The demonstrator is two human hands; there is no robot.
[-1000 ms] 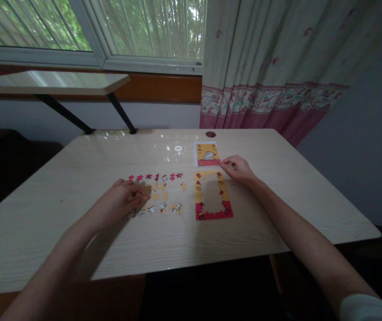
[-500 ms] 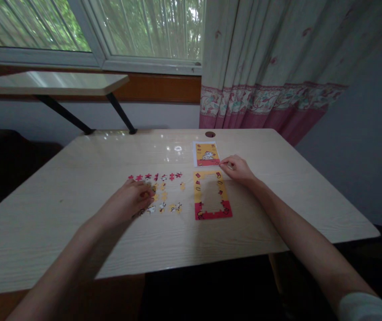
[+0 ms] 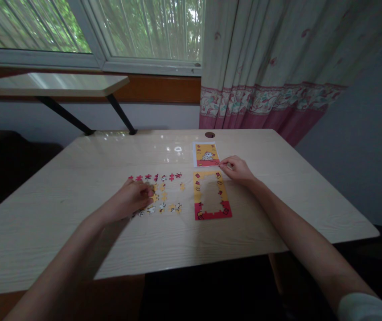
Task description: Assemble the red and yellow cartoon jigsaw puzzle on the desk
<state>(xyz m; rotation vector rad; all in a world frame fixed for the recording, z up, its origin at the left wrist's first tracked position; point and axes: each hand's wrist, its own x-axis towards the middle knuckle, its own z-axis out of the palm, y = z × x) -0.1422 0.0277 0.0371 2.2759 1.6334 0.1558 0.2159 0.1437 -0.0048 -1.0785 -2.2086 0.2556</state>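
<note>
Above rows of loose jigsaw pieces (image 3: 164, 195) on the left, my left hand (image 3: 129, 199) is closed, thumb and fingers pressed together. It covers several pieces, and what its fingertips hold, if anything, is hidden. The pieces are red, yellow and white. To their right lies a jigsaw border (image 3: 213, 215), yellow above and red below, around an open middle. Behind the border is a picture card (image 3: 207, 151) with a white cartoon animal on yellow and red. My right hand (image 3: 239, 169) rests beside it, thumb and finger pinched at the card's lower right corner.
Everything lies on a pale wood-grain table (image 3: 164, 245). A raised shelf (image 3: 73, 84) on black legs stands at the back left. A round cable hole (image 3: 210, 134) is near the back edge. A curtain (image 3: 254, 98) hangs behind the table, right of the window.
My left hand has shifted very slightly left over the pieces, its fingers curled a little more. My right hand, the border and the card stay in place.
</note>
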